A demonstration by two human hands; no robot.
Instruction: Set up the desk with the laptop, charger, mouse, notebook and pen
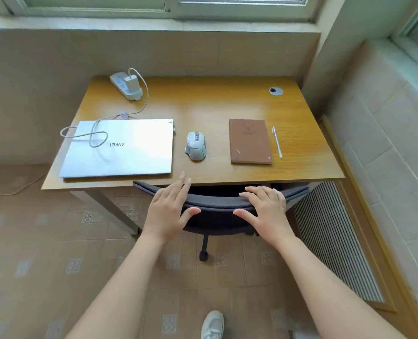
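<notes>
A shut silver laptop (120, 148) lies at the left of the wooden desk (203, 106). The white charger (131, 80) sits plugged into a power strip (123, 88) at the back left, and its cable (93, 135) loops over the laptop lid. A grey-white mouse (195, 146) lies mid-desk. To its right are a brown notebook (249, 141) and a silver pen (277, 142). My left hand (170, 209) and right hand (264, 207) rest with straight fingers on the top of the dark grey chair back (217, 204), thumbs on its near side.
The chair is pushed under the desk's front edge; one castor (203, 256) shows below. A round cable hole (275, 91) is at the desk's back right. A radiator grille (335, 241) stands to the right. My white shoe (212, 324) is on the tiled floor.
</notes>
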